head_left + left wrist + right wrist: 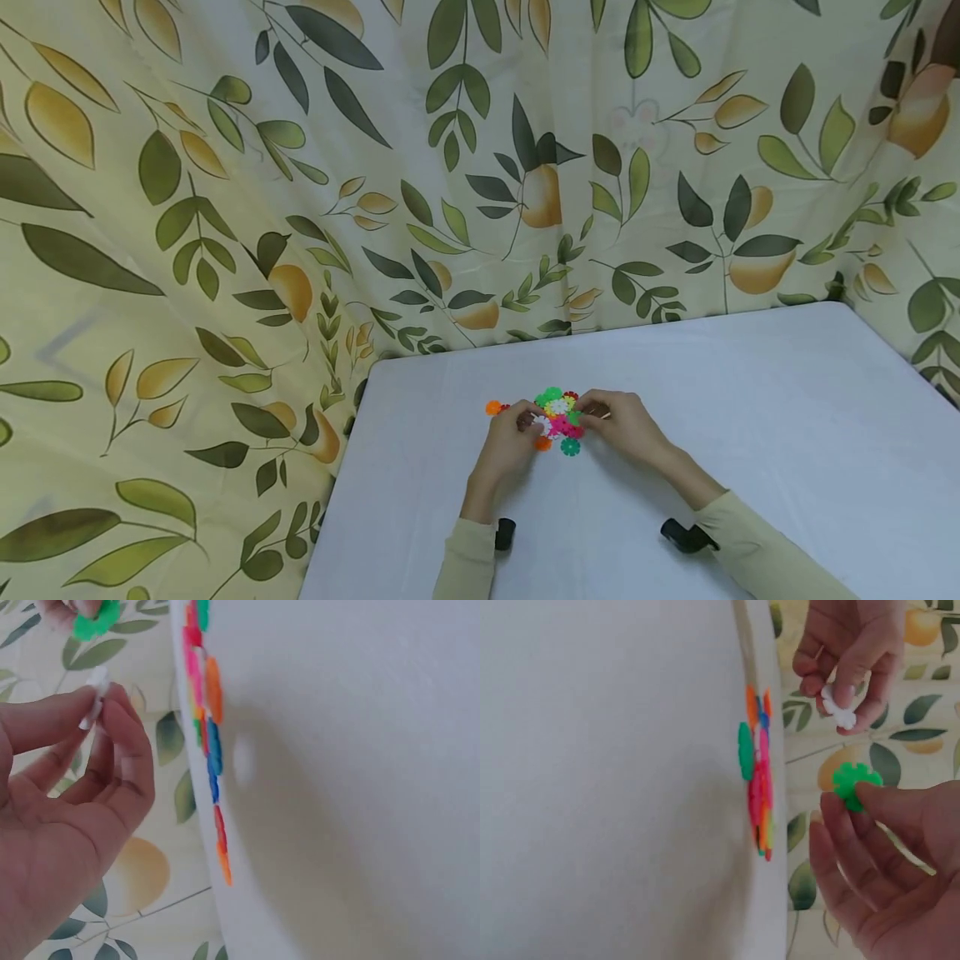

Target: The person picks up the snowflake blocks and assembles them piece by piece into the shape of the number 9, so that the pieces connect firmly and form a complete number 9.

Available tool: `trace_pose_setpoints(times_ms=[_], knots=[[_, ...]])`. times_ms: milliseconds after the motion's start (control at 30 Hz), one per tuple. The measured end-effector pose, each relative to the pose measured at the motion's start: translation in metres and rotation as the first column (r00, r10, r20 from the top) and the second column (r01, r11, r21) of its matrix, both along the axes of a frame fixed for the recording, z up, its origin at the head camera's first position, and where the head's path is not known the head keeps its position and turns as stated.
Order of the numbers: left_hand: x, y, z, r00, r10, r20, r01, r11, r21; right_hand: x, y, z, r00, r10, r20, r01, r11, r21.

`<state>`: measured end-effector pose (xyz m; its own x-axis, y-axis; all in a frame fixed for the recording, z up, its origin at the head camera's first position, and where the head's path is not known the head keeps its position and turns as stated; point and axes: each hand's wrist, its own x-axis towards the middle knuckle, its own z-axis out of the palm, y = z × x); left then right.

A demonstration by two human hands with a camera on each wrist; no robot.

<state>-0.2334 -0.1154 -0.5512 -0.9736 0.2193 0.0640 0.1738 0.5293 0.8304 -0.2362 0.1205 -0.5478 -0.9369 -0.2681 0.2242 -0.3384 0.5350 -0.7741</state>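
My left hand (512,446) pinches a white notched disc (840,711) between thumb and fingertips, and the left wrist view shows this disc nearly edge-on. In my right hand (626,427) a green notched disc (855,780) is held by thumb and index finger, the other fingers loosely bent. The two discs face each other with a gap between them. Both hands are above the white table, over a cluster of colourful notched discs (558,427) in pink, yellow, orange, red, blue and green. My left hand hides part of this cluster in the head view.
An orange disc (492,407) lies at the cluster's left end, and a teal disc (571,447) at its near side. The white table (712,400) has its far edge close to a leaf-patterned curtain (465,250). Black wrist devices (686,536) sit by both sleeves.
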Motion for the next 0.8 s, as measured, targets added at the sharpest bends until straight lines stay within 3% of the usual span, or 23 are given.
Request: trace_pose_setpoints(times_ms=[133,367,800], knots=[[0.001,-0.001,0.003,0.998,-0.001,0.065,-0.009,0.988,0.151,0.004,-0.004,0.006,1.000,0.010,-0.018,-0.011,0.998,-0.065],[0.005,-0.005,0.010,0.983,-0.023,0.180,-0.041,0.938,0.345,0.008,-0.009,0.013,0.999,0.016,-0.045,-0.022,0.990,-0.139],[0.009,-0.008,0.009,0.977,-0.069,0.202,-0.026,0.901,0.434,0.011,-0.014,0.015,0.996,0.068,-0.061,-0.080,0.974,-0.212]])
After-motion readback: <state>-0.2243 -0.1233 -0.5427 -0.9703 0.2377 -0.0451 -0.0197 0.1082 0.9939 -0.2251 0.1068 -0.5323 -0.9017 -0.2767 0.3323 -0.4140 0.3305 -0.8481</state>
